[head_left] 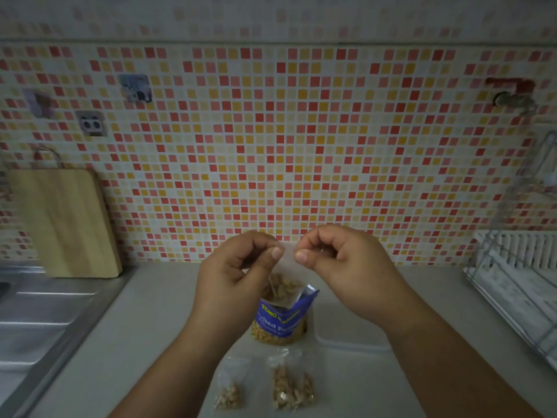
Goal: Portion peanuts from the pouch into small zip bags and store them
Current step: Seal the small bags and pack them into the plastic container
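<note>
A small clear zip bag [285, 283] with peanuts in its lower half hangs above the counter. My left hand [238, 273] pinches its top edge at the left and my right hand [340, 263] pinches it at the right. Just behind and below it stands the blue peanut pouch [280, 322], its top torn open. Two more small zip bags lie flat on the counter nearer to me: one with few peanuts [230, 387] at the left and a fuller one [291, 384] at the right.
A pale lidded container [346, 333] sits right of the pouch. A wooden cutting board [64, 221] leans on the tiled wall at the left, above a steel sink [36, 315]. A wire dish rack [518, 282] stands at the right.
</note>
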